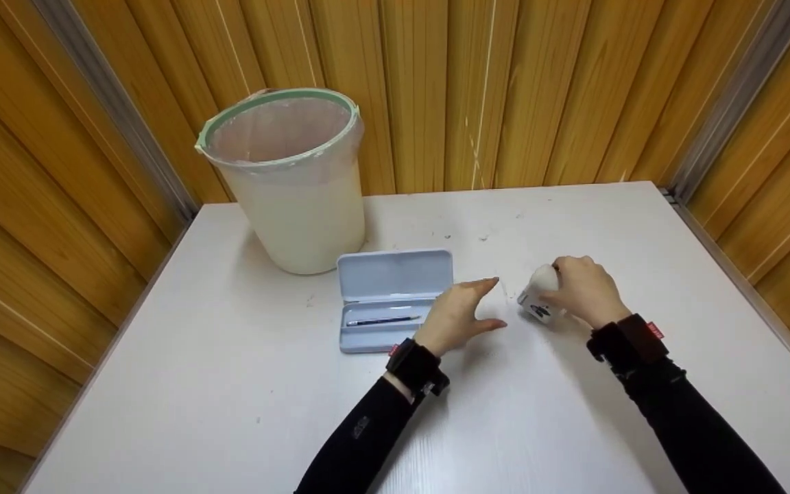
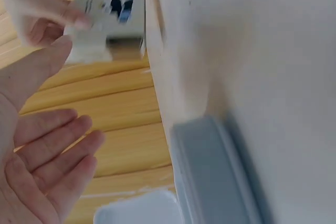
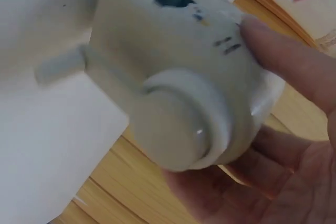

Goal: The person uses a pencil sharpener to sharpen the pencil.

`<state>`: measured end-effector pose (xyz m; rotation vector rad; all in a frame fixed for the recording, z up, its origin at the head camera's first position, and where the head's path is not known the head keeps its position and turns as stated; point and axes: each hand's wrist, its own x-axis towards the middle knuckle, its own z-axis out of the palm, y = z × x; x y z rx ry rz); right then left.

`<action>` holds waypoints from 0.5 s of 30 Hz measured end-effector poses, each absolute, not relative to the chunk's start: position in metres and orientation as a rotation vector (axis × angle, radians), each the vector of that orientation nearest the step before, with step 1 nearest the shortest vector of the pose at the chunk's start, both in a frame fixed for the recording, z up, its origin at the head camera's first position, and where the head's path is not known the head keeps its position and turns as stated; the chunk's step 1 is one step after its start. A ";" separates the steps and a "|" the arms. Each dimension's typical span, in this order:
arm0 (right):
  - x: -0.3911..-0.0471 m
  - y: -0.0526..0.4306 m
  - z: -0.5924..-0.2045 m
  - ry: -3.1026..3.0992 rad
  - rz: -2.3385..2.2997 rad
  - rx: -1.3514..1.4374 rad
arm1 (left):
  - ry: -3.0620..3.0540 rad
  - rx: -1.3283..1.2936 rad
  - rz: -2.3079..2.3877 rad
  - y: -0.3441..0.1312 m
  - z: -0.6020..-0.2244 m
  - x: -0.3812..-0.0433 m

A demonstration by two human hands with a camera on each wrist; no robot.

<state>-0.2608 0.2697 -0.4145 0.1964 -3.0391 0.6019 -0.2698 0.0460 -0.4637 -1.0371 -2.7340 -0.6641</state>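
Observation:
A white hand-crank pencil sharpener [image 1: 537, 296] with a dark printed figure is gripped by the right hand [image 1: 585, 291]. In the right wrist view, thumb and fingers clasp the body of the sharpener [image 3: 173, 40], with its crank [image 3: 110, 74] facing the camera. The left hand [image 1: 455, 317] is held out over the right end of the open pale-blue pencil case [image 1: 395, 274], thumb and fingers spread apart and holding nothing. Inside that case lies a pencil [image 1: 382, 320]. From the left wrist, the sharpener [image 2: 105, 30] appears just beyond the left thumb.
A tall pale bin [image 1: 299, 213] with a green rim and a plastic liner stands at the back left of the white table [image 1: 230, 384], behind the pencil case. Wood-patterned panels [image 1: 505, 89] enclose the table at the back and sides.

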 end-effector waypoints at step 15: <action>-0.259 0.246 -0.401 -2.904 0.587 0.026 | -2.704 -0.823 -0.770 0.092 -0.468 -0.253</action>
